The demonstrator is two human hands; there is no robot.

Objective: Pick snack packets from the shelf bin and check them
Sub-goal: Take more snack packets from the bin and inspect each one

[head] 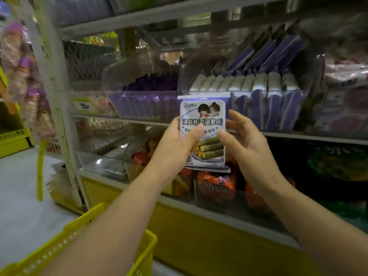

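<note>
A white and purple seaweed-roll snack packet (207, 114) is held upright in front of the shelf, printed side toward me. My left hand (177, 144) grips its left edge, thumb across the front. My right hand (245, 144) is beside the packet's right edge with fingers spread and relaxed, thumb tip near the packet's front. Behind the packet stands a clear shelf bin (268, 108) filled with several matching purple and white packets standing in rows.
A second clear bin (139, 102) with purple packets sits left of the first. Orange snack bags (215, 182) fill the lower shelf. A yellow basket (79, 242) hangs below my left forearm. A white shelf post (57, 92) and hanging snack strips (25, 76) are at left.
</note>
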